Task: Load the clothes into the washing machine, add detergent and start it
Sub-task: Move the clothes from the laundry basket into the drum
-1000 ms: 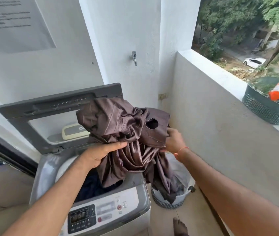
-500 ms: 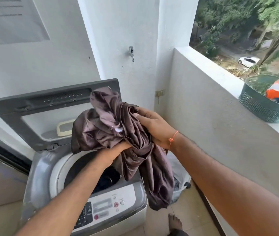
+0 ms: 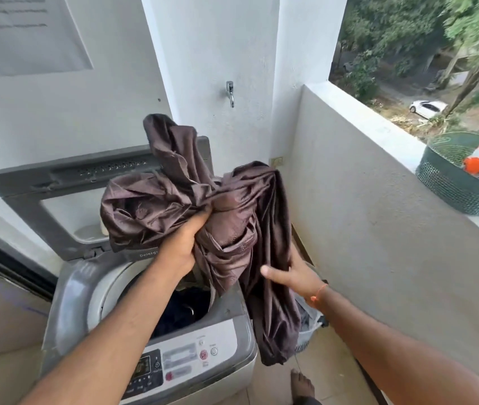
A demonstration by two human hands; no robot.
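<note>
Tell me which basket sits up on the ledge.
The green mesh basket, on the balcony ledge. The white basket stands on the floor beside the washing machine.

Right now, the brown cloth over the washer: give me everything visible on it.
The brown cloth is a shiny, satin-looking fabric, crumpled into a bunch above the open drum of the washing machine. The left hand grips the bunch from below. A long tail hangs down past the machine's right front corner, outside the drum; the right hand touches this tail, thumb out, its fingers hidden behind the cloth. One end sticks up in front of the raised lid.
</note>
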